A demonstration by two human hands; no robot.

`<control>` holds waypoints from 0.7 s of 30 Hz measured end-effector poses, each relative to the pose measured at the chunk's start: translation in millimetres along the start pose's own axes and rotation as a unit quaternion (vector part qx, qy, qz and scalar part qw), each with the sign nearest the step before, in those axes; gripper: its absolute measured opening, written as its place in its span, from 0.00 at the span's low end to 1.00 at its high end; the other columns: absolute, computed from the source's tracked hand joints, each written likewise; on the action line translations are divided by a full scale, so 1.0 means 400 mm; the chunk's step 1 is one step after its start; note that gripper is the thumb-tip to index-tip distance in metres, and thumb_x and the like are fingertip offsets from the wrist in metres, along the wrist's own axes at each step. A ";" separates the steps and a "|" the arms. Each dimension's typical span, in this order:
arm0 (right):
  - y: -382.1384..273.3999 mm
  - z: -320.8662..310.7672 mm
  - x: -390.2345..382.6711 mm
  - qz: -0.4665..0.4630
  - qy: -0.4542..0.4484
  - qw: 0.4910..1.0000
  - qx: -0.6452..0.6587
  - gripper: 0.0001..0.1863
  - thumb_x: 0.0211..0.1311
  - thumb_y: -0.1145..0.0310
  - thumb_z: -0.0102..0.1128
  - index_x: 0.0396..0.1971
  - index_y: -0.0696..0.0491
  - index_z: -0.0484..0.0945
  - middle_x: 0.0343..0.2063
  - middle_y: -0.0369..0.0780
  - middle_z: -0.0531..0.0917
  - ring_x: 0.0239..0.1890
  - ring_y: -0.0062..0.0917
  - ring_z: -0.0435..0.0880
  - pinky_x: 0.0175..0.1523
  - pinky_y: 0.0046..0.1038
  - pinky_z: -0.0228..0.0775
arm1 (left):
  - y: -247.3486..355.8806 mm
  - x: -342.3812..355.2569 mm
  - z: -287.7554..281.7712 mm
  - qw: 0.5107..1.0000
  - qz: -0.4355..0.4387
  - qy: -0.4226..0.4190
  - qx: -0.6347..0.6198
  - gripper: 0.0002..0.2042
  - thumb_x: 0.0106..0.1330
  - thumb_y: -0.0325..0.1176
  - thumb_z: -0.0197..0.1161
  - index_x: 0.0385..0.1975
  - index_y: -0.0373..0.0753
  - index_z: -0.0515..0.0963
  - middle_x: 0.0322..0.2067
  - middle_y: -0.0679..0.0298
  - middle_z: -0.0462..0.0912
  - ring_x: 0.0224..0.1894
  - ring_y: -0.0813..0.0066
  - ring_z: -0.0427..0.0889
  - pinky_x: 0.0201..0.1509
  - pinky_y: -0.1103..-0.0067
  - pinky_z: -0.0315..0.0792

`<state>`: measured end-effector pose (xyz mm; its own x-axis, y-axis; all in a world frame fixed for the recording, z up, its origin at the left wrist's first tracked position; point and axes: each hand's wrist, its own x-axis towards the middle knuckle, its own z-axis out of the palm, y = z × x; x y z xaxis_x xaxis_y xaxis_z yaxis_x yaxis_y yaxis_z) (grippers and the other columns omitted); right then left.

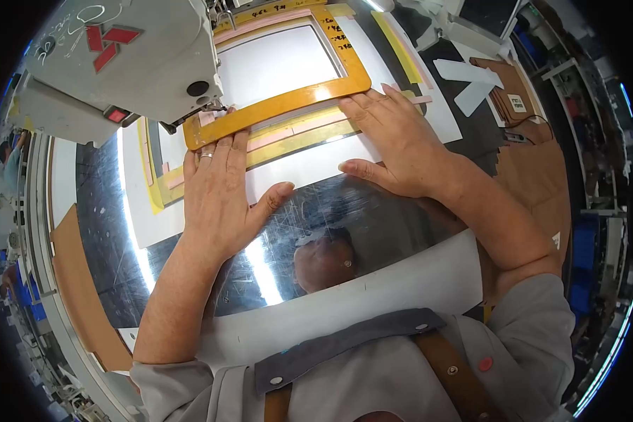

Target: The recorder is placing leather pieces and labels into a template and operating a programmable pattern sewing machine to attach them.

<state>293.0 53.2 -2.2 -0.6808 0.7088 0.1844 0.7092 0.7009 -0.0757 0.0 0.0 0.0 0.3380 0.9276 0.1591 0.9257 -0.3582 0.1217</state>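
Observation:
Under the head of a grey sewing machine (130, 60) lies an amber frame-shaped template (288, 105) with handwriting on its far and right bars. It rests on a larger white sheet (330, 156) edged with yellow and pink strips (295, 133). My left hand (221, 179) lies flat, its fingertips at the template's near edge close to the needle area; a ring is on one finger. My right hand (394, 141) lies flat too, fingers stretched out against the template's near right corner, thumb spread toward the middle. Neither hand grips anything. The machine head hides the template's far left part.
A shiny metal table top (309, 218) lies between my forearms. White strips (464, 81) sit at the right beside brown pieces (510, 81) and a small dark tool (519, 137). A curved white sheet (359, 292) runs along the near edge. Brown board (84, 281) lines the left.

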 end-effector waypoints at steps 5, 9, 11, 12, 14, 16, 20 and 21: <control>-0.002 -0.007 -0.005 0.000 -0.011 1.000 0.003 0.48 0.70 0.31 0.45 0.69 0.61 0.64 0.64 0.54 0.72 0.72 0.44 0.66 0.78 0.56 0.41 | 0.000 -0.012 0.008 1.000 -0.006 -0.010 0.013 0.49 0.69 0.74 0.39 0.72 0.31 0.61 0.64 0.43 0.72 0.70 0.45 0.67 0.76 0.48 0.42; -0.004 -0.007 0.007 0.006 -0.009 1.000 -0.007 0.48 0.70 0.30 0.44 0.69 0.62 0.64 0.64 0.55 0.71 0.73 0.45 0.63 0.78 0.58 0.40 | -0.001 -0.005 0.005 1.000 -0.017 -0.019 0.002 0.49 0.69 0.74 0.39 0.72 0.32 0.61 0.64 0.43 0.72 0.70 0.46 0.67 0.76 0.48 0.41; -0.004 -0.008 0.015 0.031 -0.038 0.999 0.003 0.48 0.70 0.30 0.43 0.69 0.61 0.64 0.65 0.55 0.71 0.75 0.45 0.60 0.78 0.61 0.39 | -0.003 -0.001 0.004 1.000 -0.009 -0.011 0.014 0.49 0.69 0.74 0.40 0.73 0.32 0.61 0.64 0.44 0.72 0.70 0.45 0.67 0.76 0.47 0.40; -0.001 -0.004 0.016 0.032 -0.037 0.999 0.003 0.48 0.70 0.30 0.43 0.69 0.61 0.64 0.65 0.55 0.71 0.75 0.45 0.60 0.78 0.61 0.39 | -0.003 0.000 0.003 1.000 -0.009 -0.011 0.014 0.49 0.69 0.74 0.40 0.73 0.32 0.61 0.64 0.44 0.72 0.70 0.45 0.67 0.76 0.47 0.40; 0.004 0.009 0.019 0.034 -0.005 0.999 -0.003 0.48 0.70 0.30 0.42 0.68 0.61 0.65 0.64 0.55 0.71 0.76 0.46 0.57 0.77 0.62 0.38 | -0.004 0.002 0.002 0.999 -0.019 -0.026 0.005 0.50 0.68 0.75 0.39 0.72 0.31 0.61 0.64 0.43 0.72 0.71 0.46 0.67 0.77 0.46 0.39; 0.003 0.010 0.020 0.038 0.001 0.999 -0.013 0.48 0.70 0.29 0.42 0.68 0.61 0.66 0.64 0.55 0.72 0.76 0.46 0.56 0.77 0.62 0.37 | -0.006 0.001 0.006 0.999 -0.028 -0.032 0.012 0.51 0.68 0.76 0.37 0.72 0.30 0.62 0.64 0.42 0.72 0.71 0.46 0.67 0.77 0.47 0.39; 0.000 0.000 0.026 0.056 -0.018 0.998 -0.031 0.49 0.69 0.28 0.42 0.67 0.62 0.68 0.64 0.55 0.72 0.77 0.48 0.55 0.77 0.63 0.37 | -0.003 0.007 -0.004 0.997 -0.048 -0.060 0.026 0.53 0.66 0.78 0.35 0.71 0.29 0.62 0.63 0.41 0.72 0.70 0.47 0.68 0.78 0.47 0.38; -0.001 0.000 0.026 0.053 -0.018 0.998 -0.030 0.49 0.69 0.28 0.42 0.67 0.62 0.68 0.64 0.55 0.72 0.77 0.48 0.55 0.77 0.63 0.37 | -0.003 0.008 -0.005 0.997 -0.051 -0.059 0.026 0.53 0.66 0.78 0.35 0.71 0.29 0.62 0.63 0.41 0.72 0.70 0.47 0.68 0.78 0.47 0.38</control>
<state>285.9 60.2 -0.4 -0.6065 0.7821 0.1432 0.7867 0.6164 -0.0345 -0.3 3.0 2.3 0.2560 0.9662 0.0309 0.9630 -0.2576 0.0790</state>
